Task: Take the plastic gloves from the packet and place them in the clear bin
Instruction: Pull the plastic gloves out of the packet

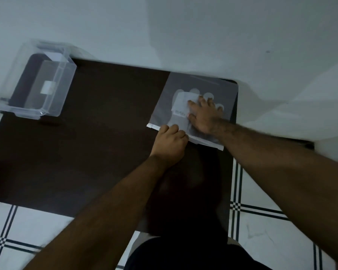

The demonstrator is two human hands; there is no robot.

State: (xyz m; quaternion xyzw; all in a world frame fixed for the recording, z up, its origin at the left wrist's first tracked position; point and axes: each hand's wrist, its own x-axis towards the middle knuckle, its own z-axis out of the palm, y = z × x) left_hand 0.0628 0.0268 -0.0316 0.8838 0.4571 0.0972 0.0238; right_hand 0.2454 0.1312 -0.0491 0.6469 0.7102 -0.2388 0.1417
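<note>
A translucent packet (183, 82) lies flat at the table's far right corner. The white plastic gloves (180, 103) show through it, their finger shapes pointing away from me. My left hand (169, 144) is closed on the packet's near white edge. My right hand (204, 115) rests flat over the gloves with its fingers spread. Whether it lies on the packet or inside it, I cannot tell. The clear bin (30, 112) stands at the table's far left corner, apart from both hands, with only a small white label visible on it.
The dark brown table (98, 133) stands against a pale wall. White floor tiles with dark stripes (261, 230) lie in front of it and to its right. My dark clothing (183, 256) shows at the bottom edge.
</note>
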